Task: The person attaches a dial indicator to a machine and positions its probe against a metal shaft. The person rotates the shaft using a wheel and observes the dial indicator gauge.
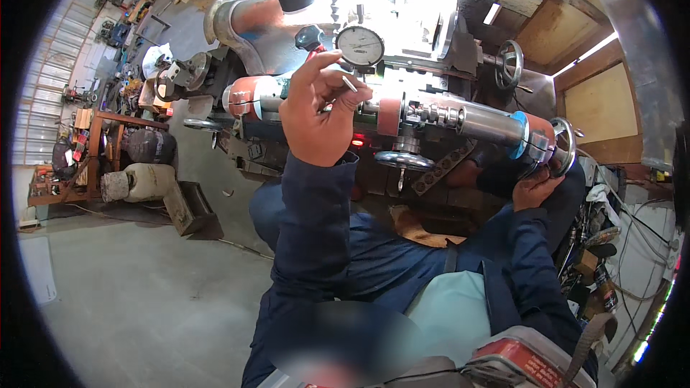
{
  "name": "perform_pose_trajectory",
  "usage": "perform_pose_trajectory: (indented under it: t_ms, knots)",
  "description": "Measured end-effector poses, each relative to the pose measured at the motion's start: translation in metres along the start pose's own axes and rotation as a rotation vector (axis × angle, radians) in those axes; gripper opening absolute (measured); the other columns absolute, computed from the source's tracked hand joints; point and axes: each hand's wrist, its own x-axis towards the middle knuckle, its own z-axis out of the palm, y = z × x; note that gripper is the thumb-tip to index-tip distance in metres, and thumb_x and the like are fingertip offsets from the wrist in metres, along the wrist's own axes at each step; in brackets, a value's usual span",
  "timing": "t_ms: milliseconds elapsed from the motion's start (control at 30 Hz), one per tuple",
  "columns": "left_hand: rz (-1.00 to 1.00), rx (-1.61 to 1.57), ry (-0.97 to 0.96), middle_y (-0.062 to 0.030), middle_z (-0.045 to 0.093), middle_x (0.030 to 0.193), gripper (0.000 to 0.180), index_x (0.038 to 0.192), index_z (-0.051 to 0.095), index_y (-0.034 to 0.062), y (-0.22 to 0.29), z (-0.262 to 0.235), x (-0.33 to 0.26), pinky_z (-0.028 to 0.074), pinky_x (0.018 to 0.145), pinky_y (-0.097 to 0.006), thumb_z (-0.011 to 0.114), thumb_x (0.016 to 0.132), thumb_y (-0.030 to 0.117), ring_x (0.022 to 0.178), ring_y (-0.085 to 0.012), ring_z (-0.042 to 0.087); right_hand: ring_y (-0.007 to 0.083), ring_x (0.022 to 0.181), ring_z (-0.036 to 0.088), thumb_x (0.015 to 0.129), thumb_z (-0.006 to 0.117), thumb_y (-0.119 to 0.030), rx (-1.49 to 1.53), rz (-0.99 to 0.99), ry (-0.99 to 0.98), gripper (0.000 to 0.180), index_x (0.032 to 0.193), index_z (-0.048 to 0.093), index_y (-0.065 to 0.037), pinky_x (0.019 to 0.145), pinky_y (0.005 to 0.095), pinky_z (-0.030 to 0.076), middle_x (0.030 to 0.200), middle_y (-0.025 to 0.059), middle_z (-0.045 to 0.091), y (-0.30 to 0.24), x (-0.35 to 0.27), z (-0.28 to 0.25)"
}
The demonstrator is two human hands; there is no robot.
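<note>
My left hand is raised in front of the machine, beside a round dial gauge with a pale face. Its thumb and fingers close on a short white stick, whose kind I cannot make out. My right hand is at the right end, with its fingers curled at the lower rim of a metal handwheel. A long metal shaft lies across the machine, with orange fittings and a blue ring near its right end. A black knob stands left of the gauge.
Below the shaft sits another handwheel with a handle; a further one is at the back right. Bright lamp light washes out the machine's middle. A gas cylinder and a metal trough lie on the floor left. Cables hang at right.
</note>
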Motion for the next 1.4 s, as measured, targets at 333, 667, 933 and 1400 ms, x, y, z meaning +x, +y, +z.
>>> perform_pose_trajectory:
  t_ms: [333,667,933,1400]
  knots:
    - [0.505,0.682,0.097,-0.0126,0.071,0.085,0.023,0.099,0.068,-0.0028,0.015,0.006,-0.005,0.055,0.069,-0.032,0.078,0.080,0.007,0.075,-0.0231,0.070,0.0445,0.107,0.060,0.102,0.042,-0.034,-0.027,-0.046,0.036,0.062,0.136,0.032,0.017,0.093,0.0463,0.046,0.119,0.0319,0.057,0.004,0.000,0.000]
    - [0.466,0.840,0.071,-0.0152,0.070,0.081,0.015,0.095,0.068,-0.0043,0.028,0.007,-0.002,0.055,0.065,-0.035,0.062,0.092,0.009,0.072,-0.0276,0.070,0.0417,0.099,0.065,0.102,0.043,-0.030,0.147,-0.112,-0.082,0.052,0.132,0.038,0.012,0.087,0.0446,0.048,0.107,0.0260,0.064,-0.030,0.016,-0.009]
    - [0.469,0.689,-0.028,-0.0144,0.070,0.082,0.017,0.101,0.066,-0.0046,0.023,0.002,0.007,0.053,0.062,-0.032,0.055,0.095,0.007,0.068,-0.0236,0.067,0.0373,0.110,0.062,0.101,0.047,-0.037,0.272,-0.019,-0.261,0.057,0.133,0.042,0.010,0.093,0.0432,0.046,0.112,0.0244,0.063,-0.056,0.041,-0.035]
    - [0.159,-0.125,0.367,-0.0128,0.066,0.084,0.028,0.122,0.055,0.0000,0.017,-0.010,0.013,0.047,0.047,-0.025,0.056,0.101,0.019,0.065,-0.0173,0.063,0.0259,0.108,0.065,0.084,0.065,-0.007,0.159,-0.293,-0.560,0.032,0.115,0.067,-0.002,0.094,0.0356,0.050,0.116,0.0140,0.068,-0.037,0.150,-0.037]
